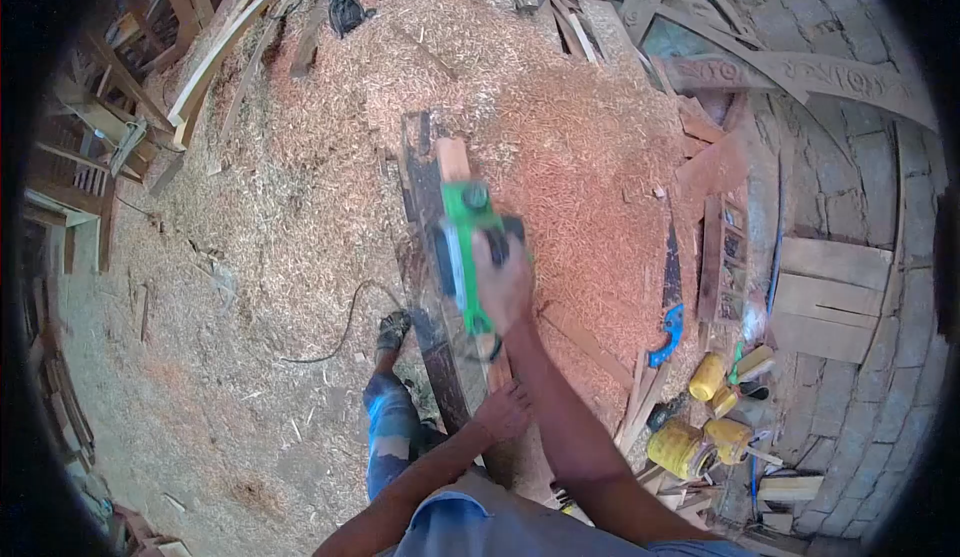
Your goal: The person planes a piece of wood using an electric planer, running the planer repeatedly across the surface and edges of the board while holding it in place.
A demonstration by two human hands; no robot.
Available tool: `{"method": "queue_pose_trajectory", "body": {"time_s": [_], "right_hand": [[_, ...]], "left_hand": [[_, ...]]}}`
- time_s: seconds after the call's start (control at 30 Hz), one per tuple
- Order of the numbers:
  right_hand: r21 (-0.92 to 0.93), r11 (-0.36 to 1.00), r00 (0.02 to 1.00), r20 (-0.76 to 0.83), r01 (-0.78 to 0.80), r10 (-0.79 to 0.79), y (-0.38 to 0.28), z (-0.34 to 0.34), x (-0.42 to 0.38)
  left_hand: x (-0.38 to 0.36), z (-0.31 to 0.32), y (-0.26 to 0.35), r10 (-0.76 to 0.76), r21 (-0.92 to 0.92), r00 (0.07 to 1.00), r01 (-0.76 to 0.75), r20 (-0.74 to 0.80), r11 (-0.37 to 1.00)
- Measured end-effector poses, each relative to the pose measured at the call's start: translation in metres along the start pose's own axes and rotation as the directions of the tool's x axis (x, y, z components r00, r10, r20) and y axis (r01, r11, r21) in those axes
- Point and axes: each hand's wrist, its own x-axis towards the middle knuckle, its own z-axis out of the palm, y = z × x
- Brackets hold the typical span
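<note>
My right hand [507, 287] is wrapped around the handle of a green electric planer [467, 242], slightly blurred. The planer sits on a reddish wooden board [454, 160], whose far end shows beyond the tool and whose near part shows behind it. Close to my body, my left hand [503, 413] grips the near part of that board, its fingertips partly hidden. Under the board lies a long, dark, worn beam [440, 357]. My shoe [394, 329] rests at the beam's left side.
Wood shavings [270, 207] cover the floor. A handsaw with a blue handle [667, 335] lies at the right, near several yellow containers [707, 377]. A dark cable [345, 332] runs left of the beam. Carved wood [820, 72] leans by the block wall; timber [215, 62] lies at upper left.
</note>
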Motion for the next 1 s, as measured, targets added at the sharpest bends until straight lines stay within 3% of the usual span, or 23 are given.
{"method": "queue_pose_trajectory", "body": {"time_s": [0.03, 0.13, 0.23, 0.33, 0.43, 0.53, 0.63, 0.73, 0.8, 0.87, 0.93, 0.97, 1.0], "right_hand": [[-0.045, 0.999, 0.998, -0.057, -0.011, 0.008, 0.004, -0.008, -0.025], [-0.025, 0.993, 0.994, 0.014, -0.112, 0.113, 0.008, -0.017, -0.039], [-0.025, 0.999, 0.999, -0.026, -0.021, 0.02, -0.002, -0.006, -0.011], [0.014, 1.0, 1.0, 0.012, -0.016, 0.016, -0.03, 0.005, 0.038], [0.074, 0.994, 0.995, 0.061, -0.08, 0.075, -0.063, 0.017, 0.083], [0.109, 0.994, 0.999, 0.05, -0.003, -0.002, -0.072, 0.034, 0.12], [0.099, 0.995, 0.999, 0.053, 0.0, -0.006, -0.086, 0.05, 0.157], [0.102, 0.995, 1.0, 0.002, 0.0, -0.001, -0.099, 0.064, 0.186], [0.112, 0.994, 1.0, -0.008, 0.0, 0.001, -0.107, 0.07, 0.2], [0.171, 0.985, 0.999, -0.012, 0.035, -0.034, -0.099, 0.072, 0.2], [0.223, 0.972, 0.997, 0.013, 0.075, -0.08, -0.086, 0.05, 0.175], [0.239, 0.968, 0.995, 0.037, 0.079, -0.091, -0.076, 0.036, 0.154], [0.258, 0.966, 0.995, 0.098, 0.01, -0.036, -0.062, 0.019, 0.128]], "left_hand": [[-0.001, -0.005, -0.001, -0.027, 0.008, 1.0, 0.027, -0.006, 1.0], [0.009, 0.023, -0.003, -0.06, -0.145, 0.955, 0.018, -0.291, 0.989], [0.005, 0.026, -0.004, -0.031, -0.089, 0.981, 0.015, -0.19, 0.996], [0.006, 0.005, -0.006, -0.011, -0.135, 1.0, 0.011, 0.007, 0.991], [0.012, 0.011, -0.01, 0.021, -0.08, 0.986, -0.034, -0.164, 0.996], [0.012, -0.012, -0.012, 0.05, -0.007, 0.995, -0.05, -0.081, 0.999], [0.016, -0.034, -0.012, 0.022, 0.031, 0.998, -0.024, 0.059, 0.999], [0.022, -0.051, -0.015, 0.019, -0.093, 0.969, 0.004, 0.246, 0.996], [0.022, -0.055, -0.015, -0.001, -0.072, 0.978, 0.016, 0.206, 0.997], [0.02, -0.048, -0.012, -0.017, -0.082, 1.0, 0.015, -0.025, 0.997], [0.018, -0.03, -0.015, -0.038, -0.117, 0.905, -0.013, -0.424, 0.993], [0.017, -0.045, -0.014, -0.235, -0.174, 0.941, 0.196, -0.244, 0.965], [0.015, -0.06, -0.024, -0.438, -0.2, 0.895, 0.414, -0.089, 0.888]]}}
